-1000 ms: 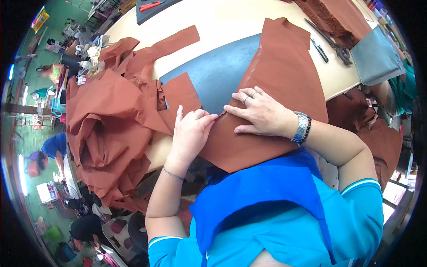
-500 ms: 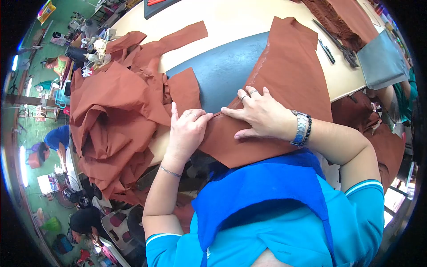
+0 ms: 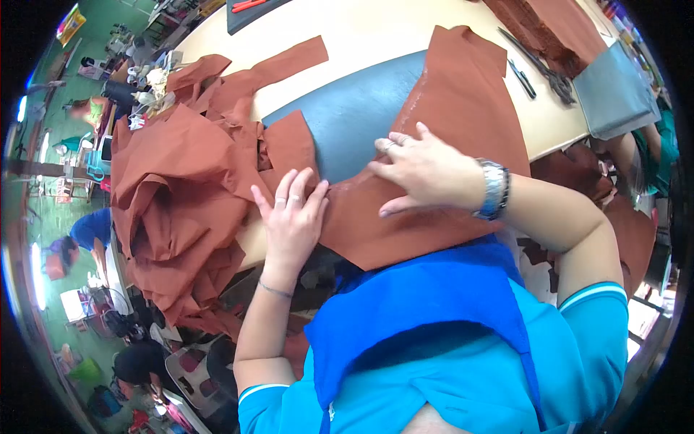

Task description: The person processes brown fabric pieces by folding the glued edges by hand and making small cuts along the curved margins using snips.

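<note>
A large brown fabric piece (image 3: 463, 108) lies partly over a dark grey board (image 3: 361, 108), a pale chalk-like line along its left edge. My left hand (image 3: 293, 213) is at the piece's left corner with its fingers spread, near a small brown square (image 3: 290, 145). My right hand (image 3: 426, 170) is over the middle of the large piece, fingers apart, with nothing in it. Whether its fingertips press on the fabric is hard to tell. Heaped brown fabric (image 3: 181, 188) lies to the left of my left hand.
Scissors (image 3: 542, 69) and a pen (image 3: 522, 78) lie on the cream table (image 3: 347, 29) at the upper right, beside a grey-blue covered block (image 3: 614, 94). More brown fabric (image 3: 549, 29) is behind them. Red-handled tools (image 3: 247, 6) rest on a dark mat (image 3: 253, 16). People sit at left.
The fingers of my left hand have come off the fabric edge and spread apart. My right hand has lifted slightly from the edge. The corner between my hands now lies flatter, showing its marked line.
</note>
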`<control>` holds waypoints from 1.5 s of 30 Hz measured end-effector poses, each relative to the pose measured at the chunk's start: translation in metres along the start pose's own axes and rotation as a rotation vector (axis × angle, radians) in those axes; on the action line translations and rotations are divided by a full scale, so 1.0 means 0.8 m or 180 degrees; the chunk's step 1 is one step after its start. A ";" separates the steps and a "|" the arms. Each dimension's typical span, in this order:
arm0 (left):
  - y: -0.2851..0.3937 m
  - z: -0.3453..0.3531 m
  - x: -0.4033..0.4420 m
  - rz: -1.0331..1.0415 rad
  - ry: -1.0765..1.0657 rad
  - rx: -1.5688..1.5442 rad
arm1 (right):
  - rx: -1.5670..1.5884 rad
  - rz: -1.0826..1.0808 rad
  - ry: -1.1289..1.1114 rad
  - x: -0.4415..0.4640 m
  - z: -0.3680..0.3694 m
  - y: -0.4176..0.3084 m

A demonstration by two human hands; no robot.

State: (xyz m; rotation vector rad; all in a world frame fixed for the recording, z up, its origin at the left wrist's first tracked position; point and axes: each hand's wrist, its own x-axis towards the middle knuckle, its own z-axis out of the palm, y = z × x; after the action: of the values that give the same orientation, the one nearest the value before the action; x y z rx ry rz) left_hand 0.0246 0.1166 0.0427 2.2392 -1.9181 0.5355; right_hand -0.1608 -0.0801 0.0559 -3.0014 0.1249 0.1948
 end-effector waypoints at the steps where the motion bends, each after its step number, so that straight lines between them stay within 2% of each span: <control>1: 0.005 -0.006 -0.002 -0.0127 0.0198 0.0045 | -0.0027 -0.0162 0.0232 -0.011 0.001 0.017; 2: 0.004 -0.014 -0.010 -0.0207 0.0308 -0.0066 | -0.0042 -0.0321 0.0457 -0.025 0.003 0.033; 3: 0.007 -0.028 -0.021 -0.0373 -0.0156 -0.0337 | -0.0040 -0.0476 0.0676 -0.038 0.006 0.045; 5: 0.015 -0.054 -0.045 -0.0714 -0.1103 -0.0889 | 0.0254 -0.0284 0.0475 -0.059 0.019 0.052; 6: 0.022 -0.056 -0.052 -0.0759 -0.1204 -0.1072 | 0.0405 -0.0196 0.0370 -0.065 0.025 0.047; 10: 0.041 -0.048 -0.049 -0.0889 -0.1079 -0.1706 | 0.0506 0.0663 0.0590 -0.046 0.047 0.009; 13: 0.050 -0.028 -0.030 -0.1093 -0.0952 -0.2017 | 0.1183 0.0817 0.0807 -0.016 0.056 -0.015; 15: 0.053 -0.007 -0.021 -0.1320 -0.0543 -0.2385 | 0.2085 0.0622 0.0853 -0.005 0.051 -0.034; 17: 0.054 -0.001 -0.017 -0.2102 -0.0576 -0.3555 | 0.3213 0.0380 0.0802 0.005 0.034 -0.049; 19: 0.038 0.032 -0.029 -0.1959 0.0430 -0.4563 | 0.3850 -0.0086 0.1146 0.024 0.038 -0.042; 20: 0.019 0.023 -0.036 -0.2283 0.0555 -0.4460 | 0.4200 -0.0308 0.1272 0.031 0.043 -0.036; 21: -0.004 0.010 -0.048 -0.2617 0.0670 -0.4353 | 0.4333 -0.0165 0.1231 0.033 0.030 -0.024; 23: -0.049 -0.024 -0.067 -0.3011 0.1586 -0.4097 | 0.3791 0.0028 0.1413 0.036 0.003 -0.004; 25: -0.106 -0.080 -0.101 -0.4078 0.2734 -0.4427 | 0.3285 0.0201 0.1943 0.045 0.006 0.025; 26: -0.139 -0.124 -0.137 -0.4054 0.2603 -0.5171 | 0.2870 0.0215 0.1962 0.049 0.012 0.049; 27: -0.211 -0.132 -0.219 -0.3661 0.2656 -0.5484 | 0.2717 0.0356 0.1823 0.050 0.024 0.076; 28: -0.222 -0.191 -0.246 -0.3487 0.2640 -0.5412 | 0.2581 0.0472 0.1861 0.051 0.033 0.093; 29: -0.242 -0.222 -0.296 -0.3831 0.3239 -0.4440 | 0.2404 0.0614 0.1862 0.051 0.050 0.115; 30: -0.227 -0.268 -0.296 -0.4642 0.3954 -0.3522 | 0.2419 0.0679 0.1802 0.049 0.064 0.133; 31: -0.277 -0.301 -0.413 -0.4505 0.3955 -0.2993 | 0.2426 0.0751 0.1750 0.048 0.073 0.142; 33: -0.282 -0.371 -0.547 -0.3945 0.4153 -0.2969 | 0.2507 0.0646 0.1811 0.046 0.072 0.143; 34: -0.282 -0.401 -0.579 -0.4710 0.4647 -0.1442 | 0.2447 0.0675 0.1778 0.046 0.070 0.138; 35: -0.279 -0.438 -0.627 -0.4836 0.5202 -0.1582 | 0.2424 0.0660 0.1732 0.046 0.070 0.136; 36: -0.300 -0.479 -0.783 -0.4781 0.4351 -0.0885 | 0.2396 0.0642 0.1700 0.047 0.070 0.134; 37: -0.274 -0.495 -0.745 -0.4879 0.5782 -0.0852 | 0.2369 0.0625 0.1668 0.047 0.071 0.135; 38: -0.255 -0.518 -0.750 -0.4890 0.6140 -0.0327 | 0.2248 0.0571 0.1657 0.048 0.071 0.136; 40: -0.223 -0.557 -0.777 -0.4976 0.5911 0.0844 | 0.2215 0.0594 0.1637 0.049 0.074 0.140; 42: -0.203 -0.574 -0.793 -0.5122 0.5210 0.2082 | 0.2218 0.0613 0.1634 0.048 0.071 0.137; 43: -0.199 -0.575 -0.801 -0.5176 0.4574 0.2755 | 0.2224 0.0610 0.1637 0.048 0.072 0.137; 45: -0.210 -0.563 -0.828 -0.4878 0.2519 0.4047 | 0.2230 0.0605 0.1653 0.049 0.074 0.140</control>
State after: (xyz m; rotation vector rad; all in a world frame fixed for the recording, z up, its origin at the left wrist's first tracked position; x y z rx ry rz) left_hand 0.0307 0.9102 0.2424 2.3701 0.8948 1.9730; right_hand -0.1393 -0.1854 -0.0212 -2.2666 0.4267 -0.5098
